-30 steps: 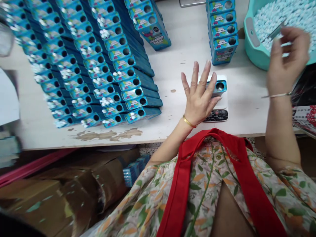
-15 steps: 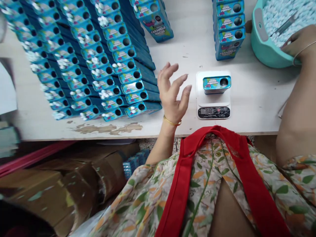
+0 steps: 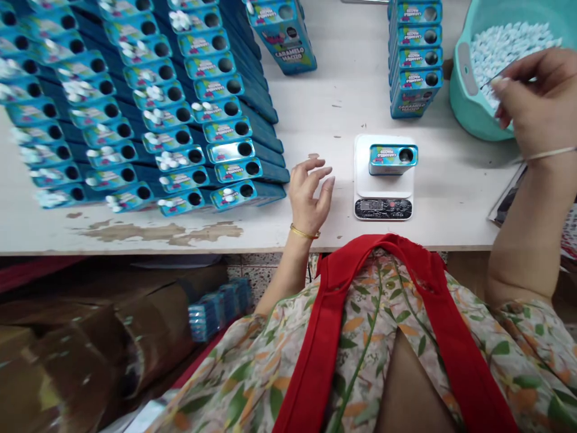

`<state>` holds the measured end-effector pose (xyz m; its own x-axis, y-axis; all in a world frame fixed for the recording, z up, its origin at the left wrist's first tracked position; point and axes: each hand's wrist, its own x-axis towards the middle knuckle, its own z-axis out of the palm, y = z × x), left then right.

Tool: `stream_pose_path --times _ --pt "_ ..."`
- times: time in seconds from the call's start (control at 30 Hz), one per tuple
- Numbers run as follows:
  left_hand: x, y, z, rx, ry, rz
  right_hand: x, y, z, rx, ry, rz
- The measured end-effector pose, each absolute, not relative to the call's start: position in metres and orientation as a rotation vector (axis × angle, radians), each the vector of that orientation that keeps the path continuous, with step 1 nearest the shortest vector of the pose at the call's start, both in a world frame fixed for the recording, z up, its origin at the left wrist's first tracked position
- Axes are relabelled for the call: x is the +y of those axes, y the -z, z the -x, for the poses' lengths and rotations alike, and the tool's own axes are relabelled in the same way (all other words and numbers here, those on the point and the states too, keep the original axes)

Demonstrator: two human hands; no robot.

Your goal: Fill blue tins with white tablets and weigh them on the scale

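"What's moved since the last frame?"

"The right grip [image 3: 541,96] is up from the pale-blue pellets [image 3: 514,42], now over the near rim of the round turquoise plastic basin [image 3: 478,117]. The left grip [image 3: 310,195] is lower, nearer the front edge of the white, worn surface [image 3: 333,114]."

"Is the right one holding anything?"

"Its fingers are curled in towards the thumb — I can't tell what, if anything, is between them."

"And the left?"

"Empty, fingers loosely bent and apart, between the scale and the long rows of blue tins [image 3: 228,129]."

"Where's the single tin?"

"The blue rectangular tin with a round hole [image 3: 388,157] stands upright on the flat white digital scale [image 3: 364,180]."
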<state>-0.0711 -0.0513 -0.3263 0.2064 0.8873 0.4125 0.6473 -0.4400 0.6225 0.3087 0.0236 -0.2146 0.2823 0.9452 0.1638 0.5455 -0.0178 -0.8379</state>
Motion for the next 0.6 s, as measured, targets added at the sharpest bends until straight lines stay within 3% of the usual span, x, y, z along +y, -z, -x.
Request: stream_pose_path --times 0.23,0.6 --pt "-0.052 0.325 0.073 1.455 -1.011 -2.169 -0.022 0.195 -0.225 -1.954 -0.651 1.543" --pt "-0.058 0.333 0.074 1.451 -1.029 -2.112 -0.019 0.212 -0.223 -2.022 -0.609 1.507"
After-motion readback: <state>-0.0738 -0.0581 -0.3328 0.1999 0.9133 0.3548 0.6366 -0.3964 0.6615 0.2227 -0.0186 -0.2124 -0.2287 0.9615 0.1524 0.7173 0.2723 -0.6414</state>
